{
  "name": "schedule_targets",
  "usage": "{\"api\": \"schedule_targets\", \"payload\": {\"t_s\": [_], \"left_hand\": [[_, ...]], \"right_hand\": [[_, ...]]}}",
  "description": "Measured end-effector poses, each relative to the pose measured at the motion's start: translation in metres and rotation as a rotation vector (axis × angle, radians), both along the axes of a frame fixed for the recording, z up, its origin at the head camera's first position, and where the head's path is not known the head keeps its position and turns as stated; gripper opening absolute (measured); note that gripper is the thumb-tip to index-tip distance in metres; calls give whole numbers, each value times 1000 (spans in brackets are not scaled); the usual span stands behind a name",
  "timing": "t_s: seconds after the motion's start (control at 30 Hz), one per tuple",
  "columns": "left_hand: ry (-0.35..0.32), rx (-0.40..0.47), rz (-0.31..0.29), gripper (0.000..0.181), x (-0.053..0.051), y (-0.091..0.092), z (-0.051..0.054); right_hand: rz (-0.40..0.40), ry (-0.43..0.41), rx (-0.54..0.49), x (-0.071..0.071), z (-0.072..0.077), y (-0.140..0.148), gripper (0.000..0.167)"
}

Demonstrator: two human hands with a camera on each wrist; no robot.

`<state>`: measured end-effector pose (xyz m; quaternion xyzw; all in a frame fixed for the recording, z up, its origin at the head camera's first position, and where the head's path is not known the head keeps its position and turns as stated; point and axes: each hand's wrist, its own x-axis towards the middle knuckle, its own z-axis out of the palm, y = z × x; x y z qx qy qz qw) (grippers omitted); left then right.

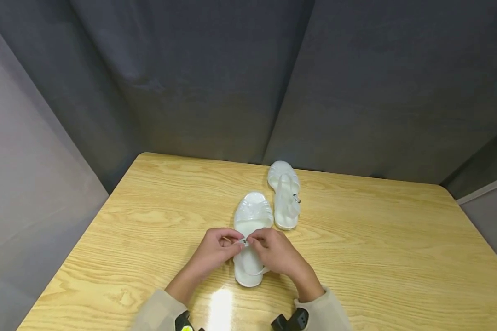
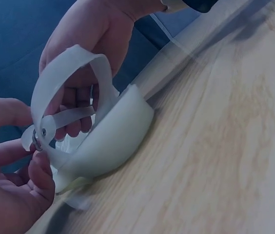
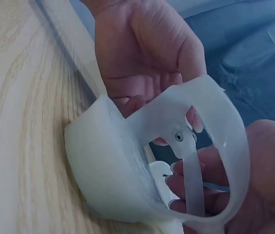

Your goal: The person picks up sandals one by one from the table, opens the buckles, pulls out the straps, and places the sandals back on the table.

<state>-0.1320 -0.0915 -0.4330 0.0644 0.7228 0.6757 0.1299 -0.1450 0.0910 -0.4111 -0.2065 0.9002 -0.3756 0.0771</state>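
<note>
A white jelly sandal [image 1: 253,214] lies sole down on the table, its toe away from me. My left hand [image 1: 216,248] pinches the small metal buckle [image 2: 37,139] at the side of its ankle strap between thumb and fingertips. From the other side, my right hand [image 1: 276,252] pinches the thin strap [image 3: 193,187] close to the buckle. In the left wrist view the strap reaches the buckle; whether its end is through the frame cannot be made out. The heel band [image 3: 227,131] stands up in a loop behind the hands.
A second white sandal [image 1: 285,191] lies just beyond and to the right, its own buckle [image 1: 296,198] on its right side. Both are on a wood-grain table [image 1: 377,248]. Dark curtain panels [image 1: 215,92] hang behind the table's far edge.
</note>
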Motion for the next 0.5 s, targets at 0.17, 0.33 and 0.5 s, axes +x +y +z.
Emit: {"api": "schedule_targets", "payload": {"t_s": [0.17,0.33,0.5], "left_hand": [[2,-10,-33,22,0,-1,1],[27,-8,-61,21,1,-1,-1],[33,0,-60,19,1,-2,-4]], "right_hand": [[-11,-9,-10,1,1,-1,13],[-10,-9,-24,1,1,-1,9],[6,-27,-37,1,0,-2,9]]}}
